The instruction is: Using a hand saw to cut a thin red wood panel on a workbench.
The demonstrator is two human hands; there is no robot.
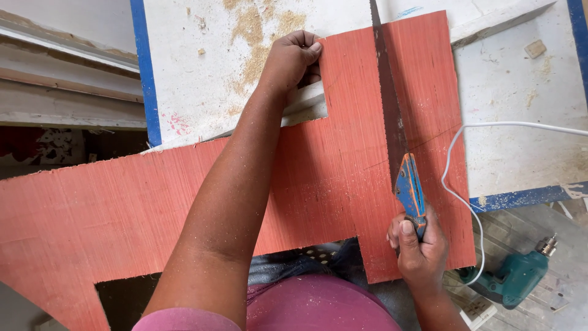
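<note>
A large red-painted plywood board [343, 178] with cut-out notches lies across a white workbench [202, 73]. My left hand [293, 60] grips the board's edge at a notch near the top, pressing it down. My right hand [419, 248] is closed on the blue handle of a handsaw [392, 122]. The saw's dark blade runs up the board from the handle to the far edge, lying along a cut line.
Sawdust is scattered on the workbench, which has blue-painted edges. A white cable [459, 184] loops from the right to a green power drill [514, 279] on the floor at lower right. Stacked white boards [67, 86] lie at the left.
</note>
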